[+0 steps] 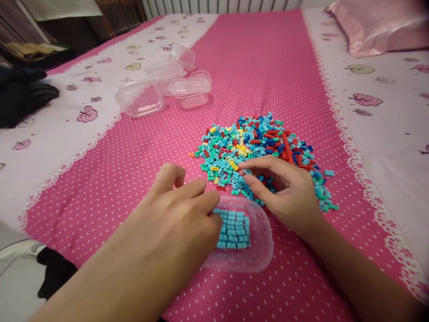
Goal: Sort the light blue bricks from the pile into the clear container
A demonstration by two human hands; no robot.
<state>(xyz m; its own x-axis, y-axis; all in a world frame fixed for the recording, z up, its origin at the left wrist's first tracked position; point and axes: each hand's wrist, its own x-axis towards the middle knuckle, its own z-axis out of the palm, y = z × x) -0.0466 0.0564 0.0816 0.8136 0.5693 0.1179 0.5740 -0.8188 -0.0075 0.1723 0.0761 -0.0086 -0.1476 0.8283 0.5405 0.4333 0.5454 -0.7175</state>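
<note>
R hand (pixel 290 192) pinches a small blue brick (pixel 247 171) btwn thumb & index, by the mixed brick pile (pixel 251 136). L hand (pixel 182 214) curled over clear tray (pixel 270 241) w/ rows of lt-blue bricks (pixel 233 230), on pink dotted bedspread (pixel 268 297) — fingertips hidden, can't tell if gripping.

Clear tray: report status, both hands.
Right hand pinches light-blue brick at loose pile. Left hand curled over clear tray, grip hidden. Light-blue rows in tray, partly blocked by left hand.

Knobbly plastic bricks (pixel 254 142) beside the right grip (pixel 291 192); smooth, glossy plastic tray (pixel 267 241) by the left grip (pixel 187 217); matt cloth bedspread (pixel 261 58) beneath both; shiny, satiny pillow (pixel 389 27) beyond.
</note>
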